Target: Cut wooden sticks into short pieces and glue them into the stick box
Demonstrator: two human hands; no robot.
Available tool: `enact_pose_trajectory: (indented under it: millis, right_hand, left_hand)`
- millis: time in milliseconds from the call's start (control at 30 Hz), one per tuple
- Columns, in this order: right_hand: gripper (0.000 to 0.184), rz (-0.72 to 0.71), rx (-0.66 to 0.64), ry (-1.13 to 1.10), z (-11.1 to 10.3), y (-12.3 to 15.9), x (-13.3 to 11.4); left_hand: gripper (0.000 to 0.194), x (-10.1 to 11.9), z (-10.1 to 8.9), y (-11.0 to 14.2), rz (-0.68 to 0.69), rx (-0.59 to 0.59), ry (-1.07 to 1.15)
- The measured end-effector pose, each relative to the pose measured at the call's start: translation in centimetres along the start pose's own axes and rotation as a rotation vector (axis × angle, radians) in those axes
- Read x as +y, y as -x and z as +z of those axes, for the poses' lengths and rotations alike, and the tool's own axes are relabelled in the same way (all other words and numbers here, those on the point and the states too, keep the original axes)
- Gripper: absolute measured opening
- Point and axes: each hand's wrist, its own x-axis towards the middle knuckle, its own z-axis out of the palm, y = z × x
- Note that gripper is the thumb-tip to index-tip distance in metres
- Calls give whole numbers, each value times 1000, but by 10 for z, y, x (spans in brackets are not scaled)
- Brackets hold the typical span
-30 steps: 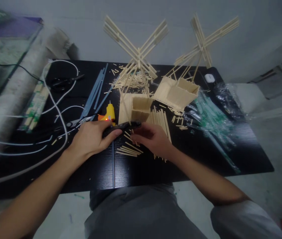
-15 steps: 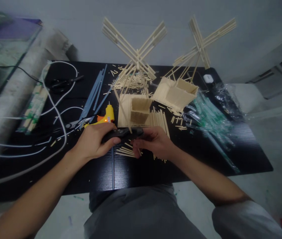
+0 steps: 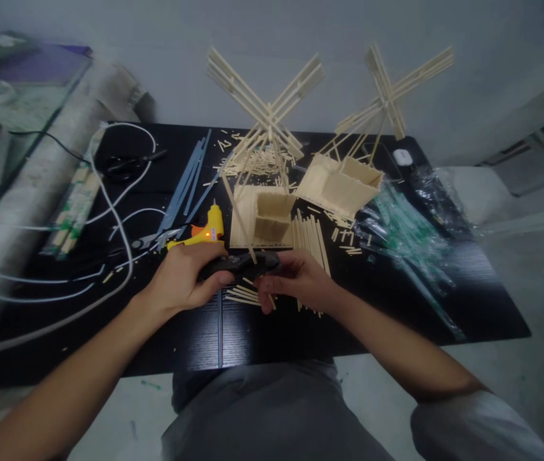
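My left hand point(image 3: 186, 280) is closed around a black cutter-like tool point(image 3: 243, 262) held just above the black table point(image 3: 396, 307). My right hand point(image 3: 295, 280) pinches a thin wooden stick point(image 3: 239, 218) against the tool's tip; the stick slants up to the left. Loose cut sticks point(image 3: 243, 294) lie under both hands. Just beyond them stands a small stick-built box on a stick base point(image 3: 264, 218), with a crossed-stick windmill point(image 3: 266, 109) rising behind it.
A yellow glue gun point(image 3: 207, 232) with a lit lamp lies left of the box. Scissors point(image 3: 149, 240), white cables point(image 3: 113, 198) and blue strips point(image 3: 188, 176) are at left. A second stick house with windmill point(image 3: 348, 179) and crumpled plastic wrappers point(image 3: 406, 237) are at right.
Both hands have stayed together at the tool. The right hand's fingers have closed in tighter on the stick at the tool's tip. The view has shifted slightly.
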Motion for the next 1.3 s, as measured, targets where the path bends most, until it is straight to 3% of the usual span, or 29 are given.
enact_pose_trajectory:
  millis: [200,300,500,700,833,1167,1300]
  right_hand:
    - [29,-135,320,231,2,-2,-2]
    - [22,-174,396,337,4,0,-3]
    - [18,-113,263,297,3,3,-6]
    - [26,-39,26,23,0,2,-5]
    - [23,-3,-44,-82,-3,2,-1]
    - [25,-38,47,23,-5,-1,-1]
    - [39,-122,253,247,-11,-2,4]
  left_hand:
    - [51,-2,6,0,-115,63,-132]
    - [50,-1,9,1,-121,76,-186]
    - [55,-5,10,3,-26,70,-182]
    - [56,-14,14,5,129,80,-27]
    - [58,-11,14,5,166,79,-1]
    - [57,-4,10,3,89,108,-99]
    - [54,-5,9,2,-7,38,-171]
